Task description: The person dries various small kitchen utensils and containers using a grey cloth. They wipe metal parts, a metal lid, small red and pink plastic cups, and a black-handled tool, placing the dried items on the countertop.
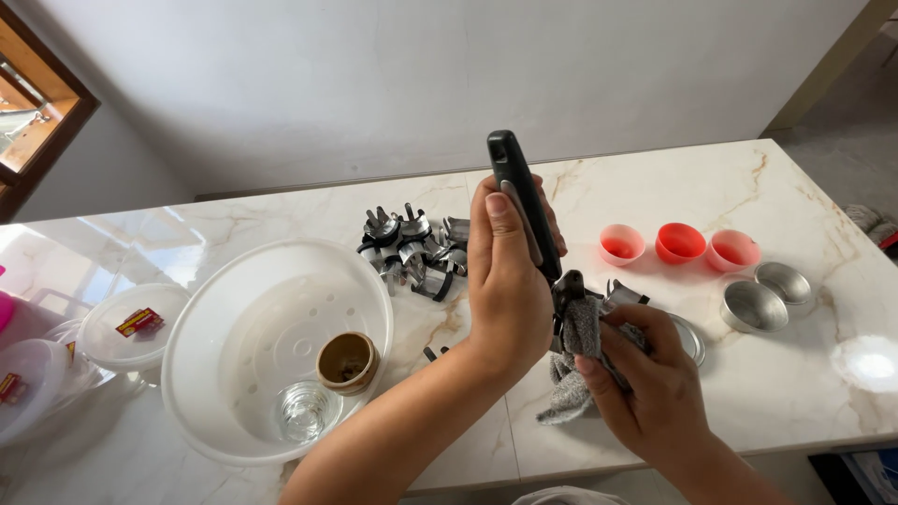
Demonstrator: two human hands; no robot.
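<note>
Marble-patterned table (767, 393) beside white wall (374, 75)

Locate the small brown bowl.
The small brown bowl sits inside the large white plastic basin, left of the person's forearms, beside a clear glass cup.

Bright daylight, sharp focus, glare on the marble table (870, 363).

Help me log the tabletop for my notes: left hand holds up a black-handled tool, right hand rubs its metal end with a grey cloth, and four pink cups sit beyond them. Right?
Not quite: the head view shows three pink cups, not four. The rest stands: the left hand holds up the black-handled tool, and the right hand presses the grey cloth to its metal end.
</note>
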